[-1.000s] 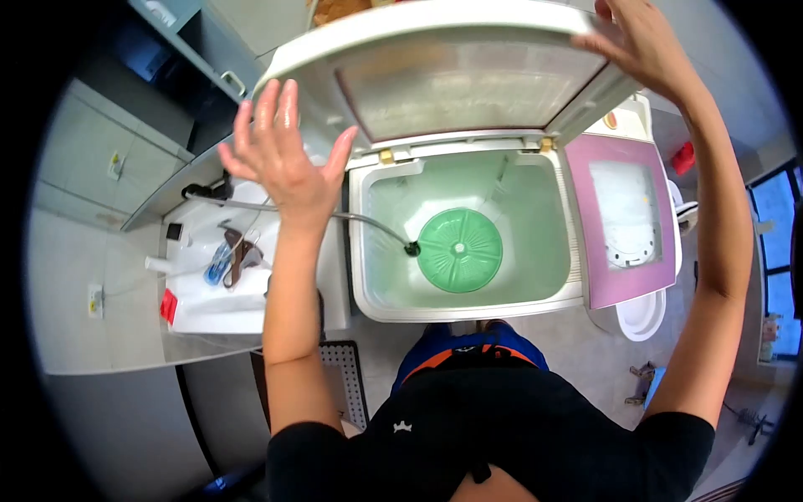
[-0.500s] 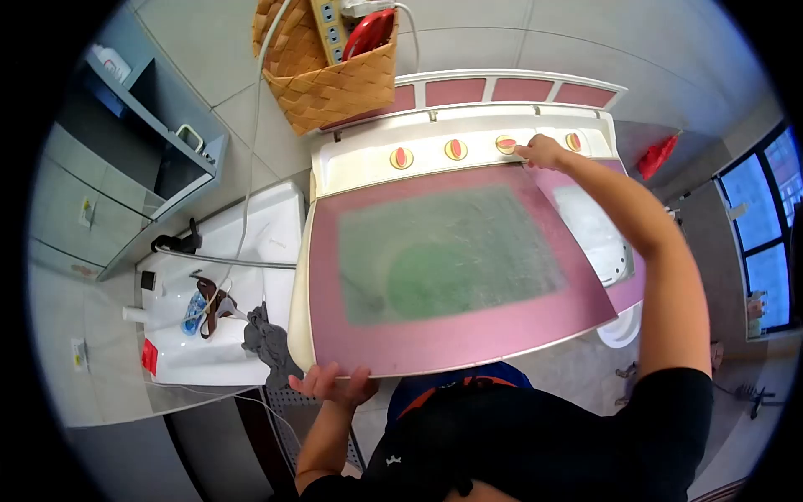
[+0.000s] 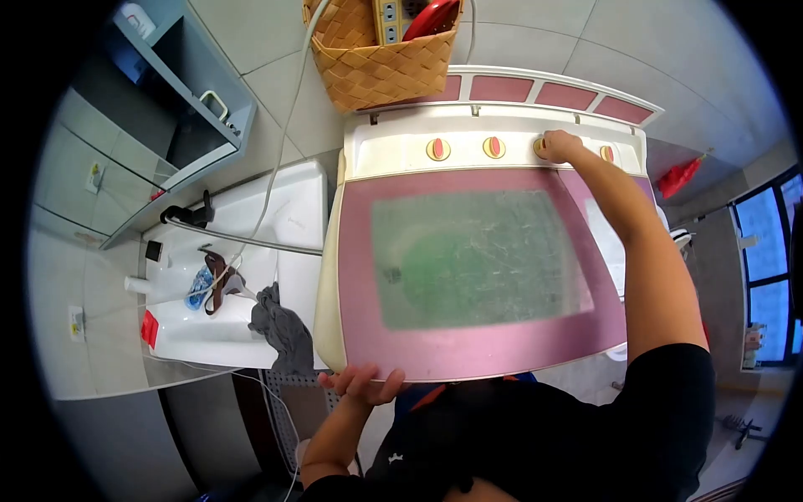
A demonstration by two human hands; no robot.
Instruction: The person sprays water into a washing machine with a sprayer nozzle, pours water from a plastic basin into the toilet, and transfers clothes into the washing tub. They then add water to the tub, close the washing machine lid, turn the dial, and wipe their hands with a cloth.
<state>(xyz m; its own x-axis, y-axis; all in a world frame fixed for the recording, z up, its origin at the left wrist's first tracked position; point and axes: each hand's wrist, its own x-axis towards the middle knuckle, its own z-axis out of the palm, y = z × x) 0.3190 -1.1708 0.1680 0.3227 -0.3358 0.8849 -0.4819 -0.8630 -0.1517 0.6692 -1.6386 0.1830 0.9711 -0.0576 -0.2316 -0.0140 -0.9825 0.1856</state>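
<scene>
A twin-tub washing machine with a pink-framed lid (image 3: 468,356) and a greenish see-through window (image 3: 468,268) stands in front of me. Along its cream control panel (image 3: 389,155) sits a row of several yellow knobs with red grips. My right hand (image 3: 562,147) reaches across the right side and has its fingers closed round the third knob (image 3: 539,148), which it mostly hides. At the lid's front left corner, my left hand (image 3: 362,383) touches the edge with its fingers apart. The fourth knob (image 3: 607,154) is just right of my right hand.
Left of the machine is a white sink (image 3: 299,197) holding a brown strap-like item and a blue packet. A grey cloth (image 3: 283,333) hangs over its edge. A woven basket (image 3: 385,71) with a power strip (image 3: 390,23) hangs above the panel. A grey drain hose (image 3: 251,243) crosses the sink.
My right hand has closed round the third knob, where before its fingertips were at the knob's edge. My left hand stays at the lid's front corner. The view has shifted a little.
</scene>
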